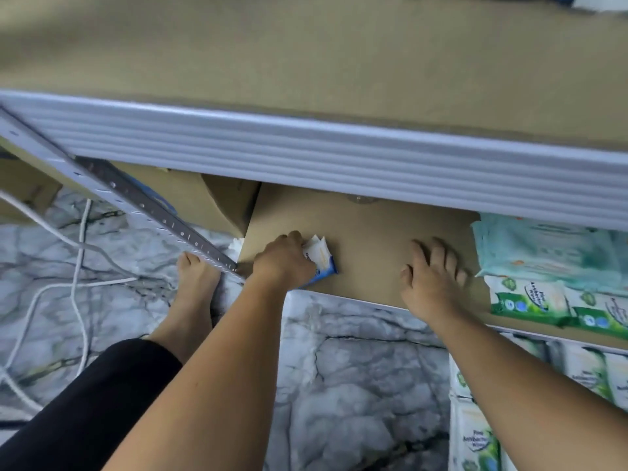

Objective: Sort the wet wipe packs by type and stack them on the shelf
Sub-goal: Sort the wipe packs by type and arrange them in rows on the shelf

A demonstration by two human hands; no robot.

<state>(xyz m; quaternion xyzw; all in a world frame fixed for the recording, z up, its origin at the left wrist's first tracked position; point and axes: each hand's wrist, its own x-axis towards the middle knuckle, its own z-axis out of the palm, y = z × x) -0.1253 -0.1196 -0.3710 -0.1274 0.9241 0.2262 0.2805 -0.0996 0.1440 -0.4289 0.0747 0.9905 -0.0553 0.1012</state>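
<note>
My left hand grips a small white and blue wet wipe pack at the left front of the brown shelf board. My right hand rests flat on the same board with fingers spread, a little left of the stacked packs. Pale teal packs are piled at the shelf's right end. In front of them stand green and white antibacterial wipe packs.
The grey metal rail of the upper shelf overhangs the board. A perforated upright slants down at left. More green packs fill the lower shelf at right. Cardboard boxes, white cables and my bare foot are on the marble floor.
</note>
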